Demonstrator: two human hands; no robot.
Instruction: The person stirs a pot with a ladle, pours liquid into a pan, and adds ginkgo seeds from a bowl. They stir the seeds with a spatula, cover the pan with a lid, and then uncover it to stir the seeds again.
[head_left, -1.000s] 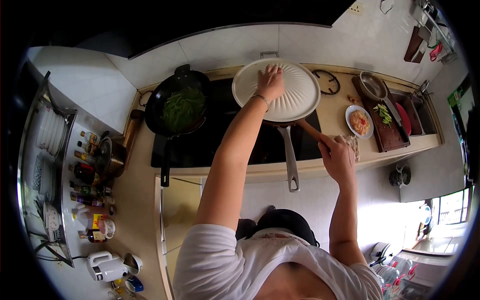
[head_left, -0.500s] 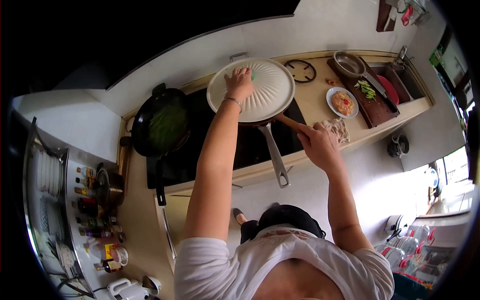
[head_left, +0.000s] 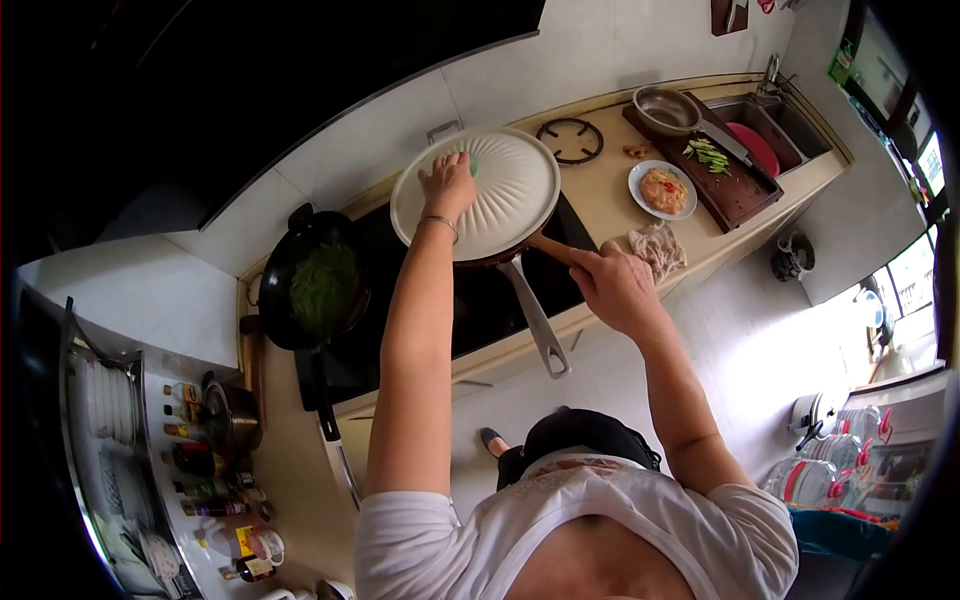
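A large cream ribbed lid (head_left: 515, 190) covers a pan on the black cooktop (head_left: 465, 310). On top of it my left hand (head_left: 448, 188) has its fingers closed around the green knob, mostly hidden. My right hand (head_left: 612, 285) wraps a brown wooden handle (head_left: 550, 247) that runs in under the lid's right edge; what it belongs to is hidden. A steel pan handle (head_left: 540, 325) sticks out toward my body, untouched. To the left, a black wok (head_left: 345, 268) holds leafy greens (head_left: 322, 290).
Right of the cooktop are a crumpled cloth (head_left: 657, 250), a plate of raw meat (head_left: 663, 190), and a cutting board (head_left: 745, 200) with cut greens and a knife. A steel bowl (head_left: 667, 110) sits near the sink (head_left: 805, 135). Bottles (head_left: 195, 460) line the left counter.
My view has tilted and shifted, so the counter appears turned. Both hands keep their hold on the lid knob and the wooden handle; the lid still covers the pan.
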